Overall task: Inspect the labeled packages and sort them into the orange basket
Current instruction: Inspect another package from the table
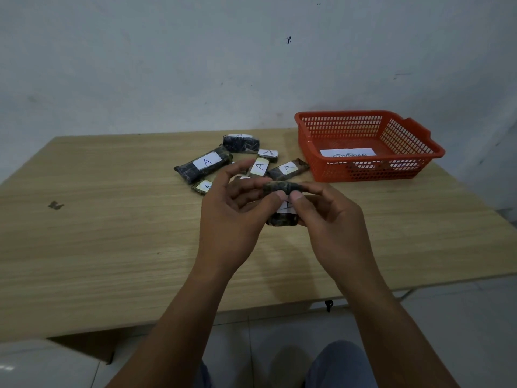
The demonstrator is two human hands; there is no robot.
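Note:
Both hands hold one small dark wrapped package (282, 218) with a white label above the table's middle. My left hand (233, 219) pinches its left side with thumb and fingers. My right hand (327, 219) pinches its right side, thumb pressed on the label. Behind them lie several dark packages with white "A" labels: a long one (203, 164), a rounded one (241, 143), and a flat one (288, 169). The orange basket (307, 152) stands at the back right and holds a white paper sign (347, 152).
The wooden table (112, 233) runs to a pale wall behind. A small dark scrap (56, 205) lies on the left of the table. A white rounded object (42, 362) sits at the lower left. My knees show below the front edge.

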